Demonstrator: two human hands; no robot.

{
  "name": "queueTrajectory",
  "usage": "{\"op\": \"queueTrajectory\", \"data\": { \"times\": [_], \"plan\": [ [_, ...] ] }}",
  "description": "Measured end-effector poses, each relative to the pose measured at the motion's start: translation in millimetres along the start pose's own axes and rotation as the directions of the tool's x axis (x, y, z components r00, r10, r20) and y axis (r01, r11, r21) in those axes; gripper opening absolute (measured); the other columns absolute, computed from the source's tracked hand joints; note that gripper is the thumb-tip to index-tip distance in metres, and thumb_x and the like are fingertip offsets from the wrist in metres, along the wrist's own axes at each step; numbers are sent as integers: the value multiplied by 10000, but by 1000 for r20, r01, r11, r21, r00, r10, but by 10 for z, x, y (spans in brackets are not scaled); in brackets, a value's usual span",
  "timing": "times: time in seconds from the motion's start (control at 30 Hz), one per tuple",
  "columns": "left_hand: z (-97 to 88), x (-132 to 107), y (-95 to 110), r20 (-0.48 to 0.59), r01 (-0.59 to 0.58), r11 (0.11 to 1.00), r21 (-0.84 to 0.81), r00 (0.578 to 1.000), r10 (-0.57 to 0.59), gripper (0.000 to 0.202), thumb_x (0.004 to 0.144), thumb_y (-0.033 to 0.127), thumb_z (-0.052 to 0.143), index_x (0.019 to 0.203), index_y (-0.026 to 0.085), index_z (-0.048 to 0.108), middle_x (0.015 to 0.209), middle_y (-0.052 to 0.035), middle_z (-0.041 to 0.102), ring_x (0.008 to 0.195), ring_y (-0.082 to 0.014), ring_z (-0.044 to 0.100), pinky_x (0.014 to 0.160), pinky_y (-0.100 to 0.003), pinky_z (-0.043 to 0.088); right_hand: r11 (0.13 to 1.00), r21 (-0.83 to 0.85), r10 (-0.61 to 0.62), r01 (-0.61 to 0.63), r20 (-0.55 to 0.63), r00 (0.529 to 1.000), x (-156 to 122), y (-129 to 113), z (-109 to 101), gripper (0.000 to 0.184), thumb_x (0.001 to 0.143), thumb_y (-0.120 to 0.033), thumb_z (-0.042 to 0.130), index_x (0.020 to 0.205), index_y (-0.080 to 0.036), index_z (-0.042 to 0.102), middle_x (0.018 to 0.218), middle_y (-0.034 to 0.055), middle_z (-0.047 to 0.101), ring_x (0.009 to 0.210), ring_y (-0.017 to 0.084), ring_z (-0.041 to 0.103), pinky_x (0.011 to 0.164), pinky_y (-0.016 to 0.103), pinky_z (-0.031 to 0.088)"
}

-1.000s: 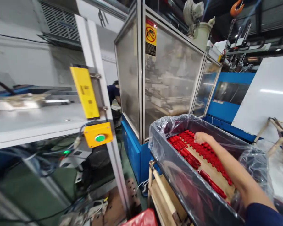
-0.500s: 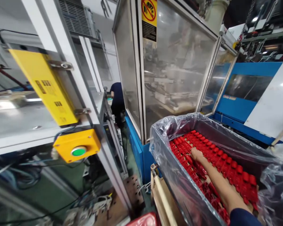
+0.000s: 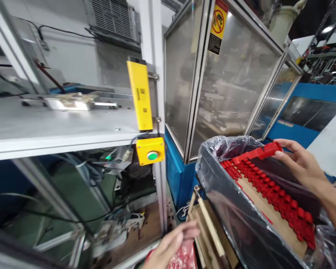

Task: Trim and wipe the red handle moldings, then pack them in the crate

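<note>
My right hand (image 3: 302,164) is closed on a long red plastic part (image 3: 264,150), held by its near end above the far side of a bin (image 3: 229,216) lined with clear plastic. The part's far end reaches toward the bin's back corner. Inside the bin, a row of similar red parts (image 3: 280,190) lies on a brown cardboard sheet (image 3: 264,200). At the bottom, my left hand (image 3: 175,243) is slightly blurred, its fingers stretched out and apart. It appears over a red, shiny container or bag (image 3: 182,257); contact between them cannot be made out.
A metal table (image 3: 58,127) stands at left. On its post are a yellow sensor bar (image 3: 140,95) and a yellow box with a green button (image 3: 152,155). Behind the bin rises a machine with clear panels (image 3: 235,82). A wooden rail (image 3: 211,224) runs beside the bin.
The hand inside the bin has come up, and my right hand now holds a red part. Cardboard shows where red parts lay. My left hand has come into view; the camera has turned left.
</note>
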State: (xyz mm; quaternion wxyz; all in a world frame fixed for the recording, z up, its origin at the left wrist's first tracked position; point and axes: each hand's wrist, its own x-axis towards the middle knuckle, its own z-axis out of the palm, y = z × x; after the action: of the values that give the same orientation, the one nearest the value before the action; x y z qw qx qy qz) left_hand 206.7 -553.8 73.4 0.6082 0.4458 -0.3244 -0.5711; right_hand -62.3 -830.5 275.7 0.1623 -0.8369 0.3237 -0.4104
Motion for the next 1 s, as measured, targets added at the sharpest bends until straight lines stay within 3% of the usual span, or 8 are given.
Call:
{"op": "queueTrajectory", "data": {
  "times": [0.1,0.2,0.27,0.33,0.5,0.73,0.87,1.0],
  "plan": [
    [214,143,212,132,-75,904,-420,981,142,598,845,654,572,1310,285,643,1333,-104,658,1343,-307,487,1161,-514,289,979,200,66,-49,-77,995,-689,-779,333,430,859,-540,634,1226,-319,590,1213,38,704,997,224,726,817,299,628],
    [264,18,423,136,-22,703,-711,976,168,561,922,631,453,1277,251,666,1338,-107,656,1332,-254,517,1165,-443,309,954,296,-5,44,-131,991,-1439,-1248,974,341,904,-409,636,1224,-292,617,1180,62,726,1007,227,739,794,280,640],
    [134,-189,549,45,-49,574,-817,988,148,498,979,540,404,1236,223,690,1278,-104,693,1261,-226,584,1143,-402,355,903,388,-117,186,-193,974,-1861,-1409,1463,297,934,-316,617,1231,-299,622,1181,71,726,1012,236,741,798,292,645],
    [-90,-421,662,-88,-131,480,-867,990,109,443,1016,438,375,1208,207,701,1145,-92,748,1159,-202,651,1092,-372,422,871,433,-149,233,-218,964,-2181,-1523,1921,320,934,-211,611,1241,-305,620,1281,84,682,1070,257,717,811,325,650],
    [-658,-850,910,-319,-326,365,-872,944,81,473,1034,405,324,1011,192,745,793,-39,732,850,-147,711,874,-292,551,858,488,-75,159,-187,980,-2596,-1926,2712,413,875,-66,642,1259,-218,628,1253,123,697,1055,270,720,809,325,657],
    [-1061,-1214,1097,-390,-464,366,-807,883,260,654,1022,500,186,888,210,757,632,-6,662,621,-116,671,601,-223,552,793,607,90,46,-191,977,-2755,-2514,3145,338,835,-141,724,1166,-199,690,1180,100,736,1058,256,723,860,337,642],
    [-1198,-1327,1097,-382,-469,409,-783,881,280,614,1025,492,191,1047,247,753,829,-41,766,746,-145,731,659,-260,579,796,605,104,-25,-97,990,-2759,-2532,3245,361,866,-169,690,1226,-183,669,1174,97,738,983,225,750,843,276,639],
    [-1255,-1345,1092,-346,-470,436,-767,876,337,559,1023,499,222,1289,248,645,942,-71,783,841,-170,741,723,-287,584,799,600,60,-40,-14,998,-2740,-2437,3306,370,881,-225,679,1248,-178,663,1187,93,732,994,236,746,863,262,627]
  ]
}}
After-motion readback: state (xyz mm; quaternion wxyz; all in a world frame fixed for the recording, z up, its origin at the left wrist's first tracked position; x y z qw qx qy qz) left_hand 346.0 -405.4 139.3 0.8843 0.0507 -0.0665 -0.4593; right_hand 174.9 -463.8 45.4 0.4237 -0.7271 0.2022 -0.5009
